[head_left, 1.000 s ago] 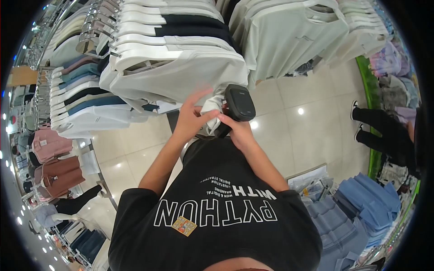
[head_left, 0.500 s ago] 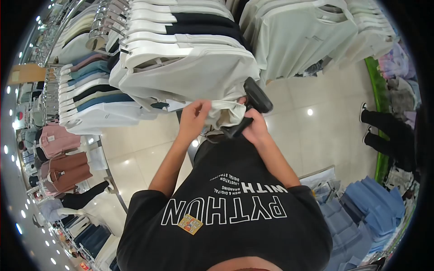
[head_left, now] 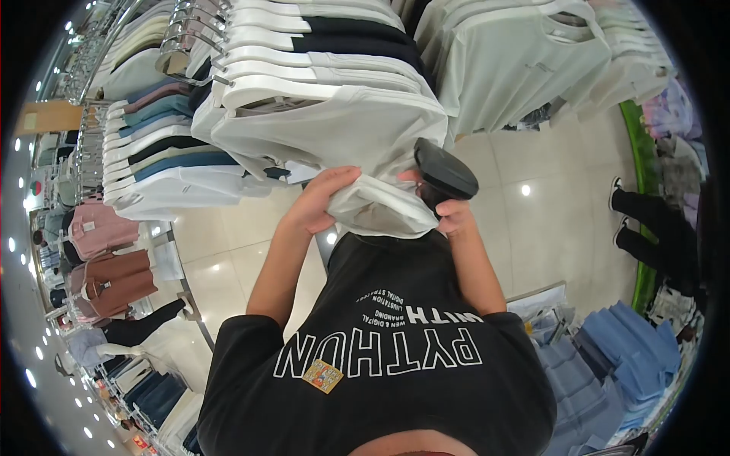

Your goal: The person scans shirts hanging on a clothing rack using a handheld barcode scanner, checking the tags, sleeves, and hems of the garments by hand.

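A white shirt [head_left: 334, 125] hangs from the front hanger of the rack, its lower part pulled toward me. My left hand [head_left: 323, 199] grips the left side of its hem, fingers closed on the fabric. The hem [head_left: 384, 213] is spread open between both hands, just above my black shirt. On the right, my right hand [head_left: 455, 216] holds a black handheld device [head_left: 445, 171] with a rounded head, and its fingers also press on the right end of the hem. Part of the right hand is hidden behind the device and the cloth.
More white and black shirts [head_left: 357, 42] hang behind on the rack. Light shirts [head_left: 517, 68] hang at the upper right. Coloured shirts [head_left: 163, 144] are at the left. A person in black trousers [head_left: 658, 228] stands at the right. Blue garments [head_left: 627, 342] are at the lower right.
The bunched white fabric has been opened out into a wide hem. My right hand and the device have moved right, and my left hand has closed on the hem.
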Tool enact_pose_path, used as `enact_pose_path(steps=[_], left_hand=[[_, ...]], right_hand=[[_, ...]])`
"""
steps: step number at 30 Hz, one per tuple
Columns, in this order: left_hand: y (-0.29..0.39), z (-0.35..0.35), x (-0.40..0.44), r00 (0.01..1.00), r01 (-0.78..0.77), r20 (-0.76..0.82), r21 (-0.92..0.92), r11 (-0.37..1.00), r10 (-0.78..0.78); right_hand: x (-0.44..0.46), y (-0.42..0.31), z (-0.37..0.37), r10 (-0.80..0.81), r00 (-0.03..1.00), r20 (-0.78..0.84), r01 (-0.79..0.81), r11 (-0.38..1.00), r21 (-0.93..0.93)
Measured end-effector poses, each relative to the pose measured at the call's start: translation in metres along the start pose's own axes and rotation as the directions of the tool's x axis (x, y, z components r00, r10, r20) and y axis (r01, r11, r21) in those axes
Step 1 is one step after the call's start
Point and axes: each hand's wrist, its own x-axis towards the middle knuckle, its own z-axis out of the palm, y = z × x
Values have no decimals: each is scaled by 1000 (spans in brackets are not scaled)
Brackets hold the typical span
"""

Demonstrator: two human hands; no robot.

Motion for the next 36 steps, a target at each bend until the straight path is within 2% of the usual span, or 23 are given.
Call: enact_pose_path(steps=[1, 4, 5, 6, 10, 13, 16, 17, 19, 22, 25, 26, 27, 28, 30, 31, 34, 36], left_hand=[[1, -2, -1, 1000, -7, 13, 29, 1000, 7], [-2, -6, -2, 966, -257, 76, 421, 870, 248], [-3, -4, -5, 959, -264, 54, 517, 814, 277], [-3, 2, -8, 951, -265, 36, 608, 748, 307], [-19, -10, -3, 896, -187, -41, 868, 460, 442], [-37, -24, 3, 893, -69, -320, 599, 798, 318], [-56, -39, 8, 924, -49, -366, 179, 983, 112], [-58, -43, 6, 944, -54, -326, -6, 999, 49], [-56, -47, 3, 978, -40, -207, -361, 932, -38], [-43, -43, -6, 991, -30, -125, -568, 823, -50], [-25, -40, -15, 995, -3, -76, -632, 775, -58], [-22, -39, -17, 1000, 11, 23, -626, 780, 5], [-18, -38, -19, 991, 18, 117, -618, 786, 69], [-12, -35, -25, 970, 20, 205, -609, 793, 133], [-1, -9, -36, 988, -139, -2, -448, 883, 155], [3, 3, -40, 978, -204, -105, -350, 914, 178], [3, 8, -44, 940, -322, -110, 19, 947, 322], [3, 20, -49, 916, -358, -143, 135, 924, 376]], right_hand=[[-1, -3, 4, -42, 999, 10, 42, 999, -26], [3, -6, 23, -232, 970, 70, 230, 972, 41], [4, -9, 27, -220, 972, 80, 210, 971, 115], [5, -8, 30, -278, 960, 38, 272, 955, 117], [3, -14, 41, -372, 926, -59, 362, 922, -138], [-3, -16, 53, -411, 908, -79, 376, 885, -275], [-11, -20, 52, -408, 907, -100, 328, 836, -440], [-13, -22, 51, -408, 906, -110, 304, 811, -500], [-17, -27, 56, -356, 923, -147, 266, 865, -425], [-20, -33, 52, -302, 936, -183, 233, 918, -320], [-21, -35, 49, -312, 916, -253, 266, 943, -198], [-21, -34, 48, -317, 905, -283, 284, 947, -154], [-20, -36, 38, -244, 934, -260, 230, 969, -85], [-22, -35, 34, -271, 913, -304, 256, 963, -88], [-21, -30, 31, -314, 867, -386, 304, 949, -90], [-21, -29, 23, -315, 897, -310, 310, 948, -65], [-19, -25, 13, -339, 900, -274, 350, 937, -11], [-19, -25, 9, -323, 915, -243, 341, 940, 33]])
